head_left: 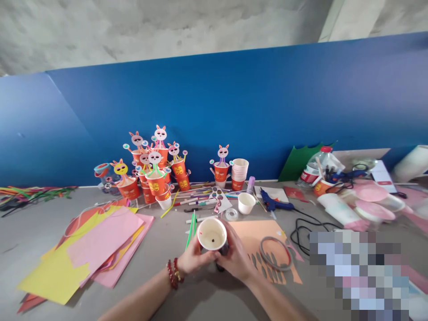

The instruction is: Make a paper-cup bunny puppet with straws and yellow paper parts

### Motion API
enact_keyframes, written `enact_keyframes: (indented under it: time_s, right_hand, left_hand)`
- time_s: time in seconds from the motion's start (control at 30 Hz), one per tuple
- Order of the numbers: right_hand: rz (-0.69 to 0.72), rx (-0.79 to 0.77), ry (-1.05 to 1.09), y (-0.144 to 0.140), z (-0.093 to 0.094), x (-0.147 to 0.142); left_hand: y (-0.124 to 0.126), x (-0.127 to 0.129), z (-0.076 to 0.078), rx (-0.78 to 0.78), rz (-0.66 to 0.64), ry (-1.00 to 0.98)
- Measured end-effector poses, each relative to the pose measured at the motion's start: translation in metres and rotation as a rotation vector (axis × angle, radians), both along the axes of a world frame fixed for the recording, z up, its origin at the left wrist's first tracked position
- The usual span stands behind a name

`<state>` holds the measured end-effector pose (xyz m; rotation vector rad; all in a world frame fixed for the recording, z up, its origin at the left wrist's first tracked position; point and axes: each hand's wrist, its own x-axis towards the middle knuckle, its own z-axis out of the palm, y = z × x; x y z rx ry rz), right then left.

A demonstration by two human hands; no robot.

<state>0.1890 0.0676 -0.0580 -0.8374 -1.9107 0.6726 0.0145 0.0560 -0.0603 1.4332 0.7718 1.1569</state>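
A paper cup (205, 233), white inside, is tipped so that its mouth faces me. A small dark spot shows in its bottom and a red mark near the rim. My left hand (194, 258) wraps the cup's left side, and my right hand (236, 257) wraps its right side, with both thumbs at the front. Something dark pokes out below the right hand; I cannot make out what it is. Green strips (190, 232) lie beside the left hand. Right of the hands is a cut orange sheet (245, 229) with a grey tape ring (262, 258) on it.
Rabbit-topped red cups (156, 183) stand at the back left, near a cup stack (240, 171). Coloured paper (60, 267) lies left. A blue glue gun (276, 203) with a black cable, a white cup (246, 203) and a bottle (309, 174) are right. A blue partition (214, 102) rises behind.
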Motion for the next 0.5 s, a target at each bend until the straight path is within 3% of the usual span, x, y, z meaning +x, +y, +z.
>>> enact_keyframes:
  time_s: [0.13, 0.33, 0.5]
  right_hand:
    - [0.049, 0.039, -0.001, -0.001, -0.006, -0.003]
    - [0.151, 0.103, -0.032, -0.004, -0.005, -0.005]
    - [0.189, -0.029, 0.115, -0.006, 0.01, 0.003]
  left_hand:
    - [-0.006, -0.004, 0.001, 0.256, 0.062, 0.153]
    - [-0.012, -0.025, 0.018, 0.565, 0.088, 0.419]
    - [-0.01, -0.036, 0.025, 0.724, 0.136, 0.584]
